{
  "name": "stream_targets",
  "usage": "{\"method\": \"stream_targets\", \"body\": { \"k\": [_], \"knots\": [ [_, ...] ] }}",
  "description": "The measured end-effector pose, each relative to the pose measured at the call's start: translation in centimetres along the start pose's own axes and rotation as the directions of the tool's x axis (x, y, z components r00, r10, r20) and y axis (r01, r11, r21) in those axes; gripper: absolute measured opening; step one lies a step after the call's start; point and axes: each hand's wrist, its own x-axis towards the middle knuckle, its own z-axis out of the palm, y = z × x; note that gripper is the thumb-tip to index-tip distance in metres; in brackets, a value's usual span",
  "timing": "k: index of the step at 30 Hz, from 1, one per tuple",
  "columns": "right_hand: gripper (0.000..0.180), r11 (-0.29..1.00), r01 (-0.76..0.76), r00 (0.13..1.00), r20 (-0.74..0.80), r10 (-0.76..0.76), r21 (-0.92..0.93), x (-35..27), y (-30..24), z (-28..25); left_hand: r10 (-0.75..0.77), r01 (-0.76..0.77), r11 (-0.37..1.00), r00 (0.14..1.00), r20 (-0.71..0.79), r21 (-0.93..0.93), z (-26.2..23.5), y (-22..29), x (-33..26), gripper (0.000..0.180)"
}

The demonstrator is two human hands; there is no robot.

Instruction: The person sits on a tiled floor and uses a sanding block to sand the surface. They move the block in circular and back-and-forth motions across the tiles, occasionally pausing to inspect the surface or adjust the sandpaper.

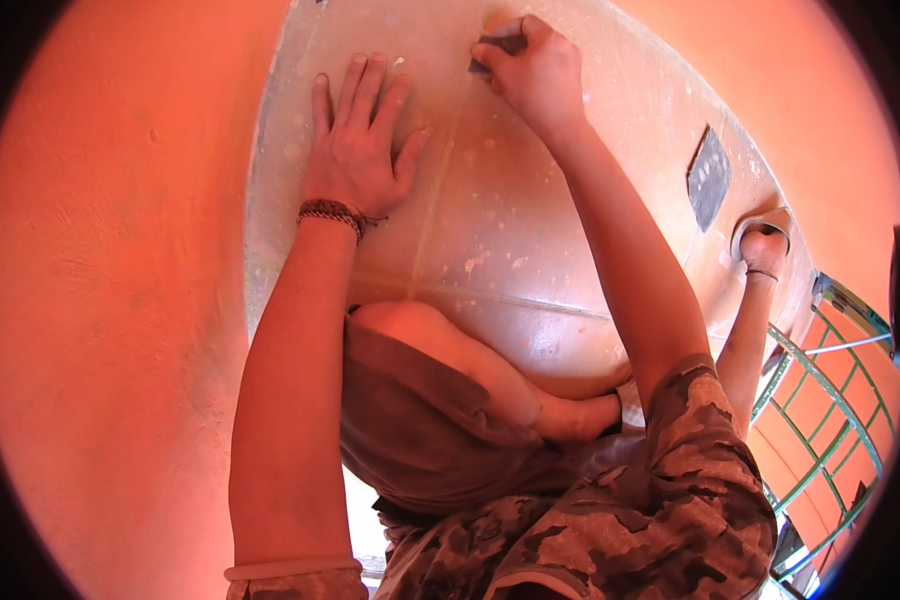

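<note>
My left hand (355,165) lies flat on the pale, stained slab (530,235), its fingers spread and nothing in it. A dark braided bracelet (330,212) circles that wrist. Further right and near the slab's far end, my right hand (540,75) pinches a small dark grey piece that looks like sandpaper (510,44) against the surface. The fingers hide part of it. A larger, flat dark grey sheet (709,180) with pale marks lies on the slab to the right, apart from both hands.
Orange walls (120,300) border the slab left and right. My bent knee (400,322) rests below my hands. At the right edge a bare foot (763,250) with a thin ankle band sits in a round-edged shoe or opening. Green metal bars (820,455) stand at the lower right.
</note>
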Motion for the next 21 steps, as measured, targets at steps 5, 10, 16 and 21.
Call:
{"method": "stream_targets", "body": {
  "k": [5, 10, 16, 21],
  "knots": [
    [0.017, 0.994, -0.083, 0.996, 0.013, 0.084, -0.074, 0.2, -0.6, -0.2, 0.003, -0.003, 1.0, 1.0, -0.008, -0.01, 0.0, -0.3, 0.1, 0.052],
    [0.023, 0.997, 0.048, 0.998, 0.03, -0.047, -0.059, -2.1, 0.7, 0.1, 0.002, -0.002, 1.0, 1.0, 0.002, 0.02, 0.1, 0.0, 0.1, 0.051],
    [0.023, 0.998, -0.06, 0.998, 0.021, 0.061, -0.033, -0.3, -0.7, 0.1, 0.01, -0.01, 1.0, 1.0, -0.002, -0.002, 0.1, -0.2, 0.0, 0.052],
    [0.018, 0.994, -0.112, 0.993, 0.042, 0.112, -0.018, -0.5, -1.2, -0.3, 0.004, -0.004, 1.0, 1.0, -0.007, -0.012, 0.1, -0.1, 0.1, 0.052]
  ]
}}
